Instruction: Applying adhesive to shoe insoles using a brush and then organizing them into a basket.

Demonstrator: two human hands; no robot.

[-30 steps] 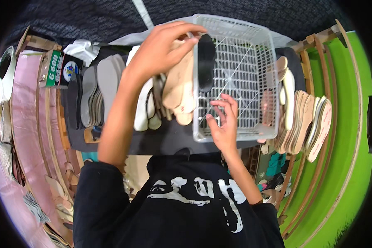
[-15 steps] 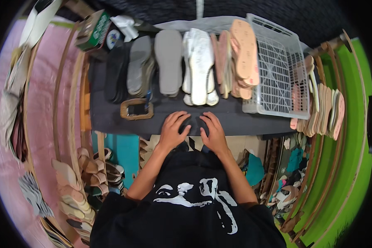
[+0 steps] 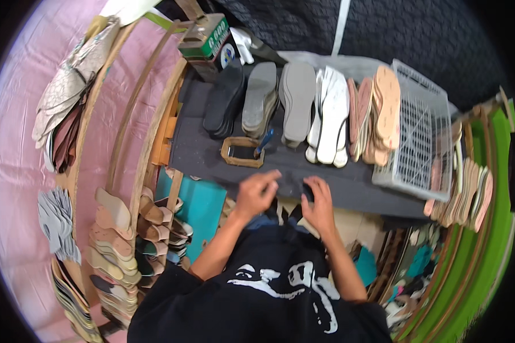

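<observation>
Over the near edge of a dark cloth-covered table, my left hand is raised with its fingers loosely bent and apart, holding nothing. My right hand has its fingers stretched out beside the same edge, also holding nothing. Closest to my left hand is a small wooden-rimmed tray with a dark inside, and a blue-handled tool leans in it. Beyond my hands, stacked shoe insoles form a row: black, mid-grey, light grey, white, dusky pink and peach.
A clear plastic crate stands at the table's right end. At the back left are a green-and-brown box and a white crumpled thing. Racks of sole pieces flank me on the left, and more insoles on the right.
My view has swung left and tilted, so the table sits further right and slants. My left hand, flat at the edge before, has lifted and bent its fingers. The insoles look undisturbed.
</observation>
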